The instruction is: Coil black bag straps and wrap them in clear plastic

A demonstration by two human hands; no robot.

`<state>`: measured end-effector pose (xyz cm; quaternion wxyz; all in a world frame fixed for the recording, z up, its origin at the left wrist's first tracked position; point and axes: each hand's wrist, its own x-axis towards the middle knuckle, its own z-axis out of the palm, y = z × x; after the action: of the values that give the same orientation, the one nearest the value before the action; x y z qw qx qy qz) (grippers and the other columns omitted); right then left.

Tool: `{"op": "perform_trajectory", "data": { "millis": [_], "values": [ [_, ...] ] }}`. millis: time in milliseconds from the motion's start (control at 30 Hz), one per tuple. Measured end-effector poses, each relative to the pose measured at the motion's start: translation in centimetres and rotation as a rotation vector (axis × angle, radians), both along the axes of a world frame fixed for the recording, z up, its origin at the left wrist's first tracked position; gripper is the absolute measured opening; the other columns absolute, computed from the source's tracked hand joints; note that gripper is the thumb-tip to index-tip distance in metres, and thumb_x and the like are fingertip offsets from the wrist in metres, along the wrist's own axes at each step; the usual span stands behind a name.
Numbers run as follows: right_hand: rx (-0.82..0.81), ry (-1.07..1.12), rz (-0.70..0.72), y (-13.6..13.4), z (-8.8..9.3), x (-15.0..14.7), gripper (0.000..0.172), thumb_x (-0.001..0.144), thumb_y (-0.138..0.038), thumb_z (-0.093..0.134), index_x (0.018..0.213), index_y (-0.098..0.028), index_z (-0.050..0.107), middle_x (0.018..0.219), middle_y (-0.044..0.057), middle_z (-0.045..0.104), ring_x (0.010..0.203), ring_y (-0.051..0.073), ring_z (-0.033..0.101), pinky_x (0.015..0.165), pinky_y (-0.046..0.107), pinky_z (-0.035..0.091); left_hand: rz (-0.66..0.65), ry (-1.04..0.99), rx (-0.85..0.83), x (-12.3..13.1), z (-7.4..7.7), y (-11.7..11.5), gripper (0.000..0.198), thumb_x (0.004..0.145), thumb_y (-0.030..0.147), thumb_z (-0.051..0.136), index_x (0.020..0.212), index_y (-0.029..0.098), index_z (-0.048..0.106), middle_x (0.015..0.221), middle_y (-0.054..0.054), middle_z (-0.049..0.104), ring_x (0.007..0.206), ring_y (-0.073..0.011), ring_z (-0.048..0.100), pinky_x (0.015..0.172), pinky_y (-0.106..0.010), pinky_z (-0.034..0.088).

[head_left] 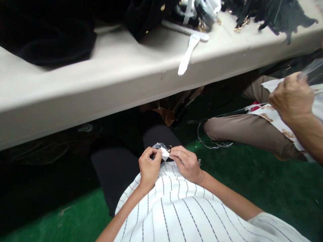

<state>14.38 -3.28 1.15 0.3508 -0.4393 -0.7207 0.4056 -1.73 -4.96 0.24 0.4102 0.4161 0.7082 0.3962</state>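
Observation:
Over my lap, my left hand (149,165) and my right hand (187,164) are close together, fingers closed in a pinch. Between the fingertips is a small white wrapping piece (165,153), paper or thin foam; I cannot tell which. My left fingers pinch its left side, against a dark coiled strap (159,146) that looks partly wrapped in clear plastic. My right fingertips pinch its right side, next to a gold metal clasp (170,148) that sticks up above them. My fingers hide much of the strap.
A cloth-covered table (121,80) stands ahead, bearing black fabric (45,30), white serrated ties (188,55), plastic-wrapped coils (204,13) and black straps with gold clasps (275,16). At the right a seated co-worker's hand (294,97) holds clear plastic. Cardboard (166,114) lies under the table.

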Motion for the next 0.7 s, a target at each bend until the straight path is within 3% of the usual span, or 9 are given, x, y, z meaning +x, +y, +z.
{"op": "perform_trajectory", "data": {
  "millis": [100, 233, 367, 500, 700],
  "values": [
    [-0.326, 0.109, -0.108, -0.2, 0.0, -0.4, 0.012, 0.091, -0.029, 0.059, 0.084, -0.021, 0.064, 0.077, 0.005, 0.066, 0.073, 0.019, 0.066, 0.073, 0.034, 0.056, -0.028, -0.025, 0.007, 0.0, -0.2, -0.3, 0.024, 0.085, 0.029, 0.06, 0.063, 0.019, 0.061, 0.064, 0.001, 0.056, 0.062, -0.0148, 0.052, 0.06, -0.027, 0.039],
    [-0.879, 0.407, -0.254, -0.2, 0.2, -0.7, 0.035, 0.081, -0.051, 0.068, 0.085, -0.017, 0.06, 0.072, 0.007, 0.07, 0.062, 0.019, 0.07, 0.059, 0.029, 0.059, -0.064, -0.021, 0.069, 0.2, -0.2, -0.5, 0.024, 0.086, 0.029, 0.061, 0.064, 0.019, 0.061, 0.065, 0.0, 0.057, 0.065, -0.0159, 0.054, 0.063, -0.028, 0.04],
    [-1.21, 0.428, -0.362, 0.4, 0.6, -0.5, 0.048, 0.082, -0.061, 0.062, 0.074, -0.014, 0.059, 0.064, 0.013, 0.071, 0.049, 0.018, 0.067, 0.043, 0.023, 0.054, -0.097, 0.03, 0.123, 0.5, -0.2, -0.6, 0.024, 0.087, 0.028, 0.06, 0.064, 0.02, 0.061, 0.065, 0.0, 0.057, 0.066, -0.0166, 0.055, 0.066, -0.029, 0.041],
    [-1.373, 0.378, -0.264, 1.0, 0.6, -0.4, 0.053, 0.086, -0.058, 0.059, 0.069, -0.008, 0.065, 0.059, 0.015, 0.069, 0.04, 0.013, 0.061, 0.037, 0.017, 0.05, -0.163, 0.083, 0.197, 0.7, -0.1, -0.8, 0.023, 0.089, 0.027, 0.059, 0.067, 0.02, 0.06, 0.067, 0.0, 0.059, 0.068, -0.0171, 0.056, 0.07, -0.031, 0.042],
    [-1.402, 0.411, -0.215, 1.2, 0.7, -0.6, 0.022, 0.075, -0.03, 0.073, 0.075, -0.008, 0.071, 0.066, 0.011, 0.072, 0.045, 0.01, 0.062, 0.042, 0.013, 0.05, -0.177, 0.069, 0.163, 0.5, 0.2, -1.0, 0.022, 0.089, 0.027, 0.059, 0.068, 0.02, 0.061, 0.069, 0.0, 0.059, 0.069, -0.0167, 0.056, 0.07, -0.031, 0.041]
  ]
}}
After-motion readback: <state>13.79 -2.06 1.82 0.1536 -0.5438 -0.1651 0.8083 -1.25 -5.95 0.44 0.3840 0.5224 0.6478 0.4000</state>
